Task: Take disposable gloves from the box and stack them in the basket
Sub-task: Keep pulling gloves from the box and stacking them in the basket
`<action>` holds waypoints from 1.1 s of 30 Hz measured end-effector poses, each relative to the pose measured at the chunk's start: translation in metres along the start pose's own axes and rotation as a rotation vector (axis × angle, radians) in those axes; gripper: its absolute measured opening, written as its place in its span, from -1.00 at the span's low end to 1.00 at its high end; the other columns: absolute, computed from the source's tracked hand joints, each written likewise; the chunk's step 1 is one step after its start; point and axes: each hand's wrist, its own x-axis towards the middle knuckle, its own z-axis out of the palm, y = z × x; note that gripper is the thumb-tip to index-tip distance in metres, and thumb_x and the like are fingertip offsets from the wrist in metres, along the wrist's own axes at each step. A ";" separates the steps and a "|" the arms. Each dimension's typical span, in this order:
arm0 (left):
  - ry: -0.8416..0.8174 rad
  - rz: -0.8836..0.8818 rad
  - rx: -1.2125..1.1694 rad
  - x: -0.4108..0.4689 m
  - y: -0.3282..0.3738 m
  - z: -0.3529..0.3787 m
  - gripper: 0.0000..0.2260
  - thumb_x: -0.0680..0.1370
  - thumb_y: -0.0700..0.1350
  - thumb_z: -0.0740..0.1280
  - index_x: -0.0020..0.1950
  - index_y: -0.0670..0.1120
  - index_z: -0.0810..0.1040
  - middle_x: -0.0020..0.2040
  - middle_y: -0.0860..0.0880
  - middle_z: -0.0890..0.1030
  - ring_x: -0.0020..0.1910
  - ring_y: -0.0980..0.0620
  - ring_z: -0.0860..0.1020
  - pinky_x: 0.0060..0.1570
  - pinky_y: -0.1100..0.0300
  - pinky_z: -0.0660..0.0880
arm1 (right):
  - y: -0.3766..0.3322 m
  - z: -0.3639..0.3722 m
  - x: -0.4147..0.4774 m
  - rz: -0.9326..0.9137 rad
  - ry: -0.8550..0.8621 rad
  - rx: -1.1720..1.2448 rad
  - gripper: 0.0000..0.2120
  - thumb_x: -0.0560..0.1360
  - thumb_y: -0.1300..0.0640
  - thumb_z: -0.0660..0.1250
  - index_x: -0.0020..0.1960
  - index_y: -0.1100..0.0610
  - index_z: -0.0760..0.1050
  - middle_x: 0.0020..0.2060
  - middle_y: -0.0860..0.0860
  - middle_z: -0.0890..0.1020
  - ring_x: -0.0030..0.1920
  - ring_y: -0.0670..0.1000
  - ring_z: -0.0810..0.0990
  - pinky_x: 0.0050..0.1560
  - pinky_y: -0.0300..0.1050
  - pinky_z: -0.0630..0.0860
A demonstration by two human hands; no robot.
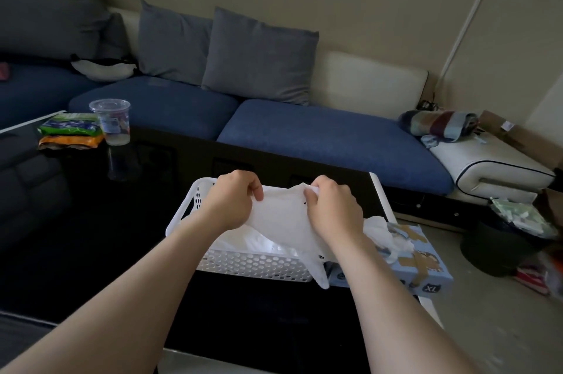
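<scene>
Landmark: white perforated basket [253, 264], standing on the black table [91, 251]
Left hand: [234, 201] over the basket's far left part, fingers curled in, thumb and fingertips pinching one edge of the glove
Right hand: [332, 206] over the basket's far right part, fingers curled likewise, pinching the glove's opposite edge near its top
Held glove: [283, 215] thin, white, translucent; spread flat between the two hands above the basket; its lower end hangs over the basket's near right corner
Gloves already in: [259, 244] a crumpled white layer inside the basket, under the held glove
Glove box: [426, 270] light blue, marked XL, just beside the basket on its right, touching or nearly so; cannot tell which
Box opening: a loose tuft of gloves [384, 230] stands out of the top, on the side nearest the basket
Clear plastic cup: [111, 120] well apart from the basket, far left on the same table
Snack packets: [71, 129] green over orange, farther left from the basket than the cup
Sofa: [304, 136] blue seats, beyond the basket
Dark bin: [499, 248] on the floor, right of the basket, past the box
</scene>
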 end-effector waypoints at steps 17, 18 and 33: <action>-0.157 -0.261 0.455 -0.004 -0.031 -0.020 -0.72 0.59 -0.37 0.22 0.22 -0.09 0.52 0.10 -0.09 0.47 -0.24 -0.06 0.59 -0.10 0.05 0.66 | -0.031 0.028 0.018 -0.140 -0.025 -0.111 -0.80 0.62 -0.08 0.45 0.12 0.00 0.55 -0.02 -0.06 0.61 -0.09 -0.03 0.56 -0.20 -0.12 0.44; -0.144 -0.237 0.522 -0.004 -0.028 -0.021 -0.72 0.60 -0.36 0.25 0.24 -0.08 0.53 0.08 -0.08 0.48 -0.23 -0.02 0.53 -0.11 0.09 0.59 | -0.032 0.027 0.018 -0.177 -0.016 -0.085 -0.85 0.62 0.00 0.45 0.15 0.00 0.56 0.03 -0.05 0.60 -0.05 -0.03 0.56 -0.14 -0.12 0.49; -0.644 -0.085 0.567 0.004 -0.026 -0.002 -0.27 0.53 0.42 0.33 0.62 0.37 0.07 0.70 -0.09 0.00 0.63 -0.32 0.12 0.52 -0.31 0.24 | -0.036 0.003 0.005 -0.153 -0.846 -0.236 -0.25 0.52 -0.05 0.55 0.60 -0.04 0.27 0.45 0.03 0.45 0.35 0.14 0.50 0.30 0.13 0.54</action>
